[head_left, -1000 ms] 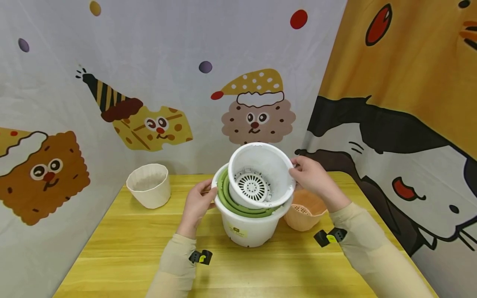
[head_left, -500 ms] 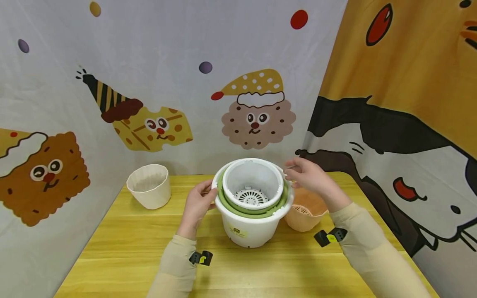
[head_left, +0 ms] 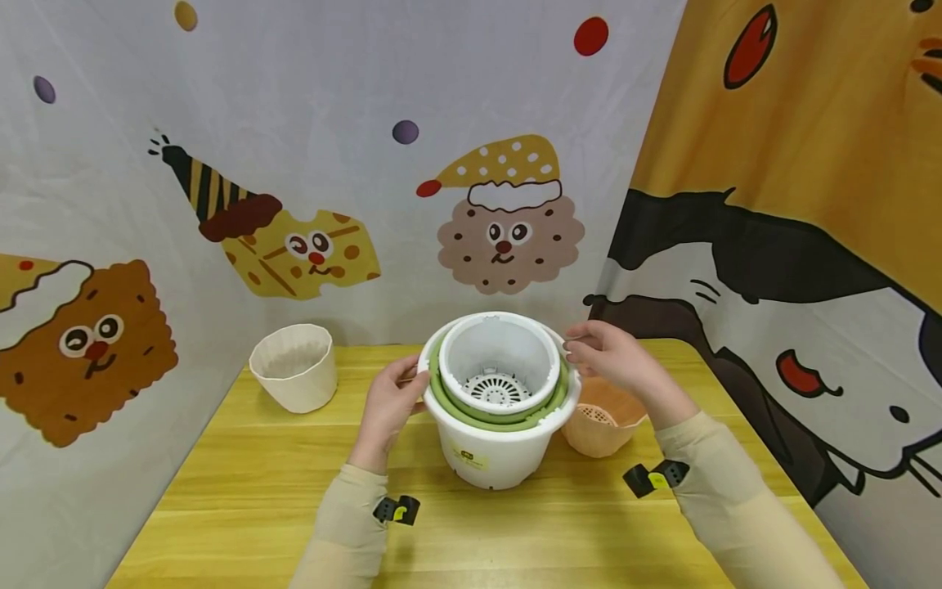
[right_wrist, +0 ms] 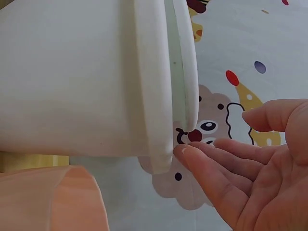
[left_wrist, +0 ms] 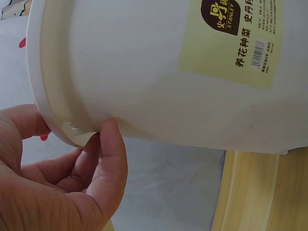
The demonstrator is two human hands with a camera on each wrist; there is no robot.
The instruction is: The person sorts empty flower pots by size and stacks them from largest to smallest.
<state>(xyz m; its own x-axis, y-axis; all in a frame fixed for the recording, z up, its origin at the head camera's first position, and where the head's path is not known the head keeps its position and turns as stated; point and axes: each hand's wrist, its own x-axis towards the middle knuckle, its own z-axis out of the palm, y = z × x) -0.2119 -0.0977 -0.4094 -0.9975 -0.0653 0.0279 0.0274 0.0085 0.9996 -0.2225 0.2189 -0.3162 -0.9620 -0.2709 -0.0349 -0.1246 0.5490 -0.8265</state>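
Observation:
A large white plastic flowerpot [head_left: 493, 460] with a yellow-green label [left_wrist: 233, 43] stands upright on the wooden table. Nested in it is a green pot [head_left: 500, 424], and inside that a smaller white pot [head_left: 471, 352] with a slotted bottom. My left hand [head_left: 390, 405] pinches the large pot's rim on the left; the left wrist view has thumb and fingers about the rim's edge. Beside the rim on the right is my right hand [head_left: 611, 356], holding nothing. Its thumb is spread away from the fingers, whose tips lie close to the rim [right_wrist: 161, 120]; contact is unclear.
An orange pot [head_left: 599, 438] with a perforated bottom sits just right of the stack, partly behind it. Further left stands a cream pot [head_left: 298, 393]. The table [head_left: 294, 491] ends at a printed cloth backdrop [head_left: 331, 98].
The small white pot, first held tilted above the stack by my right hand, has dropped level into the green pot. The right hand has let go of it. My left hand stays put.

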